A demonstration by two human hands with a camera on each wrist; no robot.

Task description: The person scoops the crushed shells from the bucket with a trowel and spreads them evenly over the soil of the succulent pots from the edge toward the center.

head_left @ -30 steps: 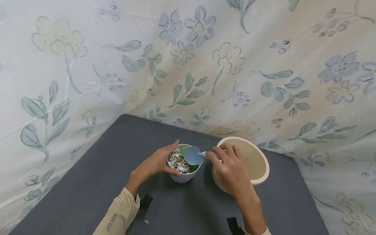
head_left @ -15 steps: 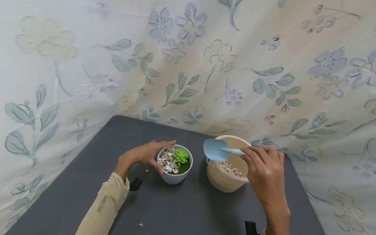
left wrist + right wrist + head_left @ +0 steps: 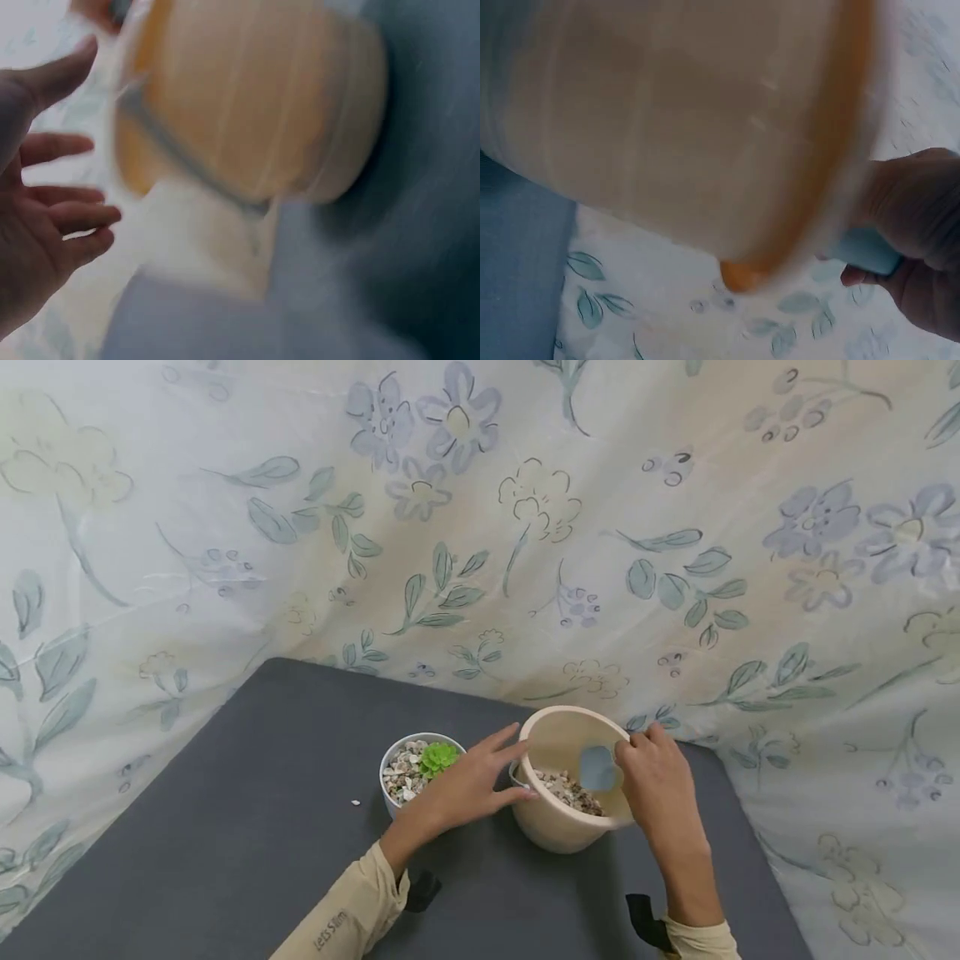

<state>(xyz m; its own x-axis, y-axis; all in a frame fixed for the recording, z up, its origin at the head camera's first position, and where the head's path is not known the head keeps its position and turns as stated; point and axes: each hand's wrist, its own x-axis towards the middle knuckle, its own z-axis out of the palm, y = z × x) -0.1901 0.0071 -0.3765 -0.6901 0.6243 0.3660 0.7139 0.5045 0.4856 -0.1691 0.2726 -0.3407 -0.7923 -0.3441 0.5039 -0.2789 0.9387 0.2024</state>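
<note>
A cream bucket [image 3: 558, 835] with pebbles or shell bits [image 3: 567, 792] at its bottom stands on the grey table. My right hand [image 3: 660, 785] grips the handle of a light blue toy shovel [image 3: 597, 768], whose blade is inside the bucket. In the right wrist view the shovel's handle end [image 3: 868, 251] pokes out of the fist. My left hand [image 3: 468, 785] reaches to the bucket's left rim with fingers spread; the left wrist view shows it apart from the wall. Behind that forearm sits a small white pot [image 3: 387, 789] holding shell bits and a green succulent [image 3: 437, 760].
One small shell piece [image 3: 356, 802] lies on the grey table [image 3: 247, 827] left of the pot. A floral cloth [image 3: 420, 577] hangs behind the table's back and side edges. The bucket's thin handle [image 3: 191, 161] hangs along its outside.
My left hand has left the white pot and moved right to the bucket. The shovel has gone from over the pot to inside the bucket, in my right hand. The head view has shifted.
</note>
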